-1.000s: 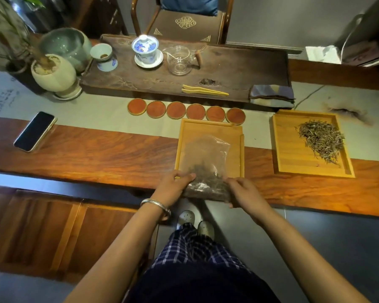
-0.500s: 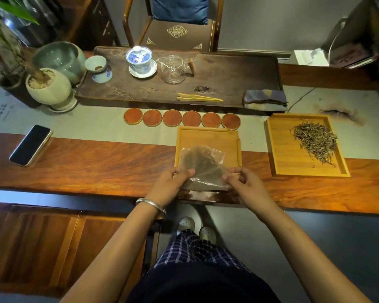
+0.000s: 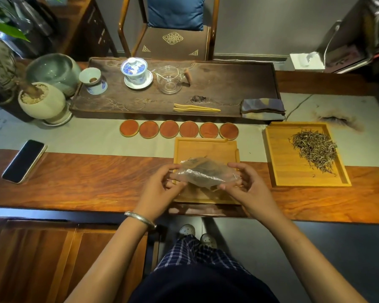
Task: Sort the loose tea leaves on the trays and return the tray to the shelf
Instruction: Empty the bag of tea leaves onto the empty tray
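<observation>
**Both hands raised, fingers curled inward**

The left hand and right hand face each other, forearms reaching forward from below. Each pinches one end of a plastic bag between thumb and curled fingers. A bangle circles the left wrist.

We are seeing the wooden table bearing a pale runner, a phone, two bamboo trays, six coasters and a dark tea tray.

My table is glossy grained wood; the bag is crinkled clear plastic, the tray matt pale wood.
</observation>
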### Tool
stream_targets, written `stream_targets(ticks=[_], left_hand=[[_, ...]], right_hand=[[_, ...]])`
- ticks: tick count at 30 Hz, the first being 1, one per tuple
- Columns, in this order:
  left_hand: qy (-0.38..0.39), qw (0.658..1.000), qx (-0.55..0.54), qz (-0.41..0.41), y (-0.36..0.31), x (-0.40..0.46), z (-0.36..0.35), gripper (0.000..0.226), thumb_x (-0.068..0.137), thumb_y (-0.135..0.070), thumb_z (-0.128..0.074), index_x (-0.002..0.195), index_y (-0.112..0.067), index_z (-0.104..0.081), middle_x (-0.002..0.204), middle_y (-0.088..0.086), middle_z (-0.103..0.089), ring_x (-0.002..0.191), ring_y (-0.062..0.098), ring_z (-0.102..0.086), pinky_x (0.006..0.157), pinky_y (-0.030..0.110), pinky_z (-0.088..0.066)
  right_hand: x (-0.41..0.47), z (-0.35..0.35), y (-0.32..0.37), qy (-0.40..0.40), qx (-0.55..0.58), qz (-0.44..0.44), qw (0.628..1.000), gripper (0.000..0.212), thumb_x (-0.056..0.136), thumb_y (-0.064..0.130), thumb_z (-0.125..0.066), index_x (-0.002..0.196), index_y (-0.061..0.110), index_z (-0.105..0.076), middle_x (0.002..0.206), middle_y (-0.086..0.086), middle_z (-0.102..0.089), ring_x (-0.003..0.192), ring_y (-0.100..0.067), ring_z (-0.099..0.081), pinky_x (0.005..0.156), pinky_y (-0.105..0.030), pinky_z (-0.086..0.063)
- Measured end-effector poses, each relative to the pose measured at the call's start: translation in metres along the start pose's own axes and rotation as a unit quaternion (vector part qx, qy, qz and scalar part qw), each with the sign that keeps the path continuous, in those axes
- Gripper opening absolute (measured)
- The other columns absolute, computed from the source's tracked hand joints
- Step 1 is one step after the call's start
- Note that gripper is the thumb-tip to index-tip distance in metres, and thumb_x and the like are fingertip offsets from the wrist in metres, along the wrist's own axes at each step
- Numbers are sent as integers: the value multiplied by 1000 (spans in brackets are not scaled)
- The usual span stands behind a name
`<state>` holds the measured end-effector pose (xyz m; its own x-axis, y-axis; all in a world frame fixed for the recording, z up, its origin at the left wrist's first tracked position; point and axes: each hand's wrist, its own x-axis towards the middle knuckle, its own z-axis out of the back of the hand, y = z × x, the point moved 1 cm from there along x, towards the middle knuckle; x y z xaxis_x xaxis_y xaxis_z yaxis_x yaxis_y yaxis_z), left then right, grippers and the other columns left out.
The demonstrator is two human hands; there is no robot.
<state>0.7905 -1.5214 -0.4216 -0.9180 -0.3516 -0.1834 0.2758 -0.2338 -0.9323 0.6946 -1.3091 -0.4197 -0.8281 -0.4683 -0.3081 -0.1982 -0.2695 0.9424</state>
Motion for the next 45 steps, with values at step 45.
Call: stream_targets(ticks=[45], left_hand=[[-11, 996, -66, -60, -30, 66, 7, 12, 82, -21, -68, 92, -16, -65, 83, 5, -68, 80, 23, -66, 75, 44, -57]], right_hand=[[40, 0, 67, -106, 9, 109, 988, 5, 91, 23, -60, 87, 19, -61, 85, -1, -69, 78, -16, -68, 66, -23, -55]])
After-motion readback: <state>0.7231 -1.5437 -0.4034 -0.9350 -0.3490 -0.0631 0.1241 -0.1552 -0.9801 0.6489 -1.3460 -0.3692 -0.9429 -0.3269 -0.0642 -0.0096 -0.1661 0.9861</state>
